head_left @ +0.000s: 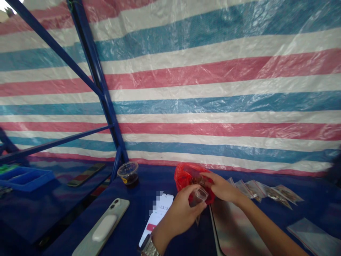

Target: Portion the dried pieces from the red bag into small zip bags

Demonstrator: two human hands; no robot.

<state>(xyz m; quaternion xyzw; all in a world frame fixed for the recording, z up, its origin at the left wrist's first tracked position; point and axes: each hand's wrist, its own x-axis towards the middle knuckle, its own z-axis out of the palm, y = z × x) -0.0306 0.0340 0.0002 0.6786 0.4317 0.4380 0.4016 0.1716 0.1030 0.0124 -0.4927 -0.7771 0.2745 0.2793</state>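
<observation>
Two hands over blue cloth [157, 177] (striped tarpaulin [213, 89] behind): left [181, 218] holds cup [198, 196], right [222, 187] bag [186, 177].

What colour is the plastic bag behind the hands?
The plastic bag is red, best seen in the head view.

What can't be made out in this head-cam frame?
Head view only:
The clear plastic cup in the left hand: contents partly covered by fingers.
What the right hand pinches: hidden by its fingers and the red plastic bag.
The phone: timer's last digit unclear, screen top pixelated, lower part blocked by the left hand.
The small zip bags: contents too small to identify.
The blue tray: cut off by the left edge.
</observation>
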